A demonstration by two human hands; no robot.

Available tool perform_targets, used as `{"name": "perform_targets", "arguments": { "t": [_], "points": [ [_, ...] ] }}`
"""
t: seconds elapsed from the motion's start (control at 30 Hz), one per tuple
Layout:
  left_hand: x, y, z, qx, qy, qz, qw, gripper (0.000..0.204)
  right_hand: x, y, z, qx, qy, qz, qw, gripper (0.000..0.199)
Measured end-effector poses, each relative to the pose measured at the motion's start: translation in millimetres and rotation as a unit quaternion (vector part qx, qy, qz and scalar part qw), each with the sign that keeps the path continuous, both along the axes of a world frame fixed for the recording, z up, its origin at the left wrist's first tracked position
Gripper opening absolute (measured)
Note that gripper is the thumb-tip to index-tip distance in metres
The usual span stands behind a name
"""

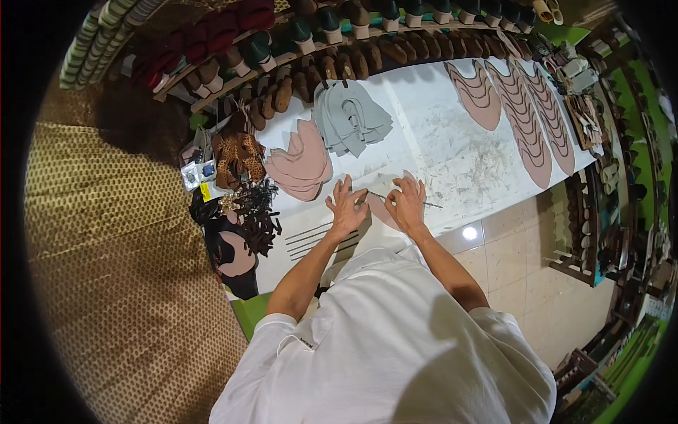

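Close in front of my body, a thin dark strip runs between my two hands. My left hand has thumb and finger closed at the strip's left end. My right hand pinches it farther along, and a loose end sticks out to the right. Under the hands lies a pink shoe-upper piece, partly covered by them. Several similar dark strips are laid out side by side to the left of my left forearm.
Stacks of pink pieces and grey pieces lie on the white table. Overlapping pink pieces form rows at the right. Shoe lasts line the back shelves. Dark scraps lie at left, near a patterned sheet.
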State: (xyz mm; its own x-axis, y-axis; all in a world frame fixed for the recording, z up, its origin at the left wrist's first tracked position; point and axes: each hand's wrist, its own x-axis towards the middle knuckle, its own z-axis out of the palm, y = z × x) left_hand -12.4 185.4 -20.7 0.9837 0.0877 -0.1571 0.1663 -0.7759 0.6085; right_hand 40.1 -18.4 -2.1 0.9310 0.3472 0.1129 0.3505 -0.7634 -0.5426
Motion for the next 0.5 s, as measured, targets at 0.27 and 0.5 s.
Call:
{"name": "perform_targets", "arguments": {
  "t": [0.27, 0.5],
  "points": [
    [-3, -5, 25, 0.089, -0.082, -0.073, 0.99, 0.045, -1, -3, 0, 0.01, 0.006, -0.012, 1.0, 0.01],
    [-6, -1, 17, 0.195, -0.073, -0.144, 0.967, 0.053, -1, -2, 6, 0.017, -0.003, -0.008, 1.0, 0.011]
  ]
}}
